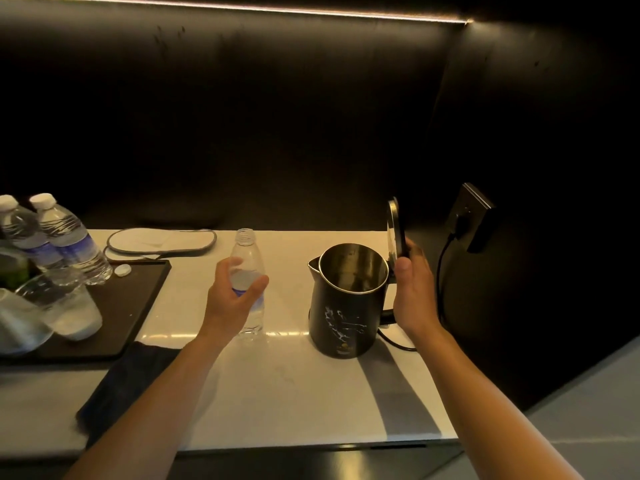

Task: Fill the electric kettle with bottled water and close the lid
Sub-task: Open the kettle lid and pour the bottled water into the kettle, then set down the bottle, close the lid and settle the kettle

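A black electric kettle (346,306) stands on the white counter (277,393), right of centre. Its lid (394,223) is swung upright and the steel inside shows. My right hand (414,292) holds the lid's lower edge, thumb in front and fingers behind. An uncapped clear water bottle (246,247) stands upright to the left of the kettle and looks nearly empty. My left hand (232,299) is just in front of the bottle, fingers curled and apart, with the label showing between thumb and fingers. A white cap (123,270) lies on the dark tray (138,306).
Two sealed water bottles (72,240) and upturned glasses (69,313) crowd the tray at the left. A flat white pouch (162,240) lies behind it, and a dark cloth (128,382) sits at the front. The kettle's cord (440,271) runs to a wall socket (471,216) on the right.
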The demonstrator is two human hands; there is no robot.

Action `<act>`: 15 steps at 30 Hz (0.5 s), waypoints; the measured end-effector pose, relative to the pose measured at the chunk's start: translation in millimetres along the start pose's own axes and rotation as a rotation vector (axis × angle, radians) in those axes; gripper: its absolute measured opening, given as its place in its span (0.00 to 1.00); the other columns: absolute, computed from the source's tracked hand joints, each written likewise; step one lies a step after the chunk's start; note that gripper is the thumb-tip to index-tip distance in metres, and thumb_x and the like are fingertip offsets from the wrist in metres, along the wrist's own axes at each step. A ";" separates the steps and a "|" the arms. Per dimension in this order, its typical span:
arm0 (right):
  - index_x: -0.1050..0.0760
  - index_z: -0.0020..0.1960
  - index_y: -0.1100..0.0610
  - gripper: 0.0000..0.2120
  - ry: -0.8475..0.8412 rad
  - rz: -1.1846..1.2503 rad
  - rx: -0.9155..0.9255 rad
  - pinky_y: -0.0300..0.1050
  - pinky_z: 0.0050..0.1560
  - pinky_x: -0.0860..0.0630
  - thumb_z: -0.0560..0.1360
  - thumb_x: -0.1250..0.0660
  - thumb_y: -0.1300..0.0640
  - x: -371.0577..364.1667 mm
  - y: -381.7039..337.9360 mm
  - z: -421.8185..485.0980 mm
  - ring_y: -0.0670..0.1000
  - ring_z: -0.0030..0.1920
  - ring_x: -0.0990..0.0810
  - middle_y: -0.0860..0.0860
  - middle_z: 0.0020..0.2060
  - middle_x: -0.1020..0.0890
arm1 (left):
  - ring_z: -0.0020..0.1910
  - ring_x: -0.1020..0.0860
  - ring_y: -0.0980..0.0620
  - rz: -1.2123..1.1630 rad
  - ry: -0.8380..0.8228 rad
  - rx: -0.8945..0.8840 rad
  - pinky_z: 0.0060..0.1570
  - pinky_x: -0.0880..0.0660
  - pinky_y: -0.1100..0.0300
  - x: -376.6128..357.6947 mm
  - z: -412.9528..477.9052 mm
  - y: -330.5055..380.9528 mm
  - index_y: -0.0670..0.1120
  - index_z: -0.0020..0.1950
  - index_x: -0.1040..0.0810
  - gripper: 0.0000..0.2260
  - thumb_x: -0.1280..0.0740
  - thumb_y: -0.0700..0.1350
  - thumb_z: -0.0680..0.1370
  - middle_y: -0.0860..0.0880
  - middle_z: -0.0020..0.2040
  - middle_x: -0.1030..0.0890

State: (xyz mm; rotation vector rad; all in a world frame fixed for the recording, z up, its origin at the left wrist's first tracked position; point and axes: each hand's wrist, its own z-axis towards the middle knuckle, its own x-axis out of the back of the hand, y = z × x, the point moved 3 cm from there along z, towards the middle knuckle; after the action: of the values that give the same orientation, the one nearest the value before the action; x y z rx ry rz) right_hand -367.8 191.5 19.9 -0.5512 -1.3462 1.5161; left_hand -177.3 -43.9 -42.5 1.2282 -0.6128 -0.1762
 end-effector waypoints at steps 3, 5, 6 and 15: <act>0.32 0.71 0.52 0.35 0.002 0.004 0.014 0.40 0.57 0.30 0.71 0.52 0.34 0.5 -0.4 -1.5 0.48 0.61 0.28 0.49 0.63 0.28 | 0.63 0.27 0.47 -0.010 0.070 0.066 0.58 0.26 0.59 2.1 3.4 -15.5 0.50 0.72 0.36 0.30 0.28 0.55 0.75 0.47 0.69 0.29; 0.33 0.70 0.48 0.33 -0.001 0.004 0.009 0.43 0.59 0.31 0.71 0.52 0.34 0.2 0.4 -2.0 0.49 0.63 0.29 0.48 0.63 0.29 | 0.65 0.28 0.45 -0.029 0.104 0.093 0.61 0.27 0.55 4.6 6.5 -22.2 0.51 0.73 0.37 0.31 0.28 0.57 0.74 0.46 0.71 0.30; 0.34 0.70 0.47 0.32 -0.005 0.005 0.003 0.46 0.60 0.31 0.71 0.52 0.34 0.1 1.0 -2.2 0.49 0.63 0.29 0.48 0.64 0.29 | 0.66 0.28 0.44 -0.037 0.117 0.097 0.62 0.27 0.54 5.8 8.5 -24.4 0.51 0.73 0.37 0.32 0.28 0.57 0.74 0.46 0.72 0.31; 0.32 0.71 0.51 0.34 -0.056 0.016 -0.032 0.54 0.63 0.27 0.71 0.49 0.35 3.2 4.3 -0.6 0.53 0.63 0.26 0.51 0.65 0.28 | 0.71 0.31 0.44 -0.031 0.102 0.057 0.65 0.29 0.52 6.7 19.4 -34.5 0.53 0.75 0.42 0.34 0.29 0.57 0.74 0.46 0.76 0.35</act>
State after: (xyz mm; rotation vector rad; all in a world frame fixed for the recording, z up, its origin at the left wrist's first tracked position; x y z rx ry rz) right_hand -370.1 195.1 16.7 -0.5447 -1.4147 1.5356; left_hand -175.3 -74.8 -67.9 1.2945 -0.5138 -0.1218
